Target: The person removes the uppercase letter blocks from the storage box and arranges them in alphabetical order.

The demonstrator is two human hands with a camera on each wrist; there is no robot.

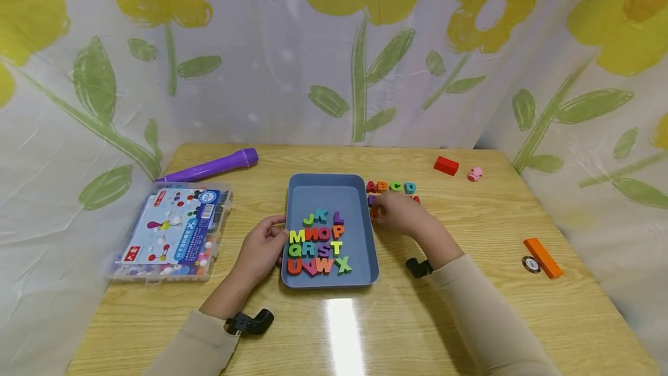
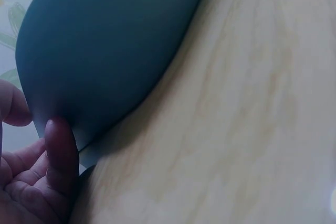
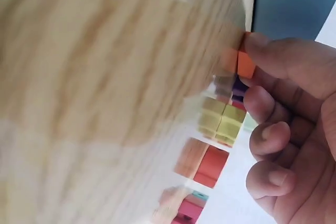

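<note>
My right hand [image 1: 399, 213] is over the table just right of the blue-grey tray [image 1: 331, 180]. Its thumb and index finger pinch an orange letter block [image 3: 247, 62], whose letter I cannot read. Letters A to D stand in a row behind that hand; a second row with a purple block [image 1: 371, 201] is partly covered by it. My left hand [image 1: 262, 248] lies along the tray's left side, thumb and index fingertips touching its wall and rim [image 2: 32, 114]. Inside the tray are several colourful letters, among them a yellow M [image 1: 296, 237] and a green X [image 1: 343, 265].
A clear case of molecular model parts [image 1: 167, 234] sits at the left, below a purple microphone-shaped object [image 1: 219, 165]. To the right are a red block [image 1: 446, 166], a small pink pig figure [image 1: 475, 174], an orange bar [image 1: 543, 257] and a round chip [image 1: 531, 264].
</note>
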